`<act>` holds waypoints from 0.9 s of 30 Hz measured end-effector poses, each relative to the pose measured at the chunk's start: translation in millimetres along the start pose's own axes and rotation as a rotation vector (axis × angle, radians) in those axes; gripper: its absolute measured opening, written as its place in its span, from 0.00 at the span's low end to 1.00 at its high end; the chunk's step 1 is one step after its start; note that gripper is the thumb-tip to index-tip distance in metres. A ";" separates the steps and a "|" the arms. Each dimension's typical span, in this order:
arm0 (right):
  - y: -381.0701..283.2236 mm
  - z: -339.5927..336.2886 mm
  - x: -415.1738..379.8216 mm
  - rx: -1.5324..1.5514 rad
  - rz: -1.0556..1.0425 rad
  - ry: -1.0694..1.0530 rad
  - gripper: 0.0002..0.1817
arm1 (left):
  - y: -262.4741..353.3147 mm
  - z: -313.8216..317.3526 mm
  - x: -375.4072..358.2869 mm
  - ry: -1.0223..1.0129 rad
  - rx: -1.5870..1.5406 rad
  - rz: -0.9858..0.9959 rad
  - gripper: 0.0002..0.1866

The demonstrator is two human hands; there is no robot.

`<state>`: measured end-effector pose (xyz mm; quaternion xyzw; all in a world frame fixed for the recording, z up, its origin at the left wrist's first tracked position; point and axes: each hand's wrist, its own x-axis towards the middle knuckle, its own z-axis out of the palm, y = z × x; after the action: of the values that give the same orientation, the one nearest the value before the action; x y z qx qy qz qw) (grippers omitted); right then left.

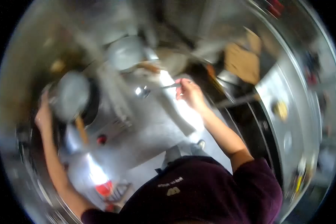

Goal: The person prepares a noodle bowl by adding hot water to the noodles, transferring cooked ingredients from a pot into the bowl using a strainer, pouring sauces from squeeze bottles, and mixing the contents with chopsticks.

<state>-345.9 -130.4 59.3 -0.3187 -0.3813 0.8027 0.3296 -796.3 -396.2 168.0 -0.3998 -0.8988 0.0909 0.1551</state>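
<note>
My right hand [190, 94] is closed around the handle of a metal ladle [142, 91], whose shiny bowl points left over the steel surface. On the far left, my left hand [44, 116] is beside a round grey pan [74, 96] with a wooden handle. Motion smears its fingers, so I cannot make out whether they touch anything. A second pale round pan [126, 53] with a brownish handle is farther back, above the ladle's bowl.
Brown cardboard [242, 61] lies at the back right. A steel counter [287, 86] runs along the right side, with a yellowish round item [280, 111] on it. A red-topped item [104, 188] is at the lower left. Much of the view is blurred.
</note>
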 end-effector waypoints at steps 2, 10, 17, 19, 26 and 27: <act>-0.8 -62.3 -25.8 -0.002 -0.029 0.160 0.14 | -22.9 -19.3 6.3 0.383 0.002 -0.066 0.30; -22.4 -247.5 -191.3 -0.320 -0.200 0.697 0.17 | 219.2 -100.5 -74.4 0.421 -1.108 -0.359 0.26; -67.7 -342.7 -324.7 -0.245 -0.256 0.843 0.19 | 558.8 7.4 -183.3 -0.854 -1.468 -0.036 0.24; -77.9 -374.3 -364.3 -0.202 -0.278 0.946 0.19 | 625.9 21.5 -222.8 -1.072 -1.623 0.009 0.22; -79.1 -421.1 -420.9 0.007 -0.400 1.147 0.18 | 815.3 26.5 -260.5 -1.355 -1.575 0.148 0.31; -81.5 -426.3 -420.2 0.048 -0.418 1.155 0.18 | 843.5 23.0 -263.5 -1.395 -1.572 0.265 0.31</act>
<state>246.3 -243.3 20.0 -0.6129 -0.1775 0.4271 0.6406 -55.5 -33.9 -150.3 -0.3419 -0.5443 -0.2906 -0.7088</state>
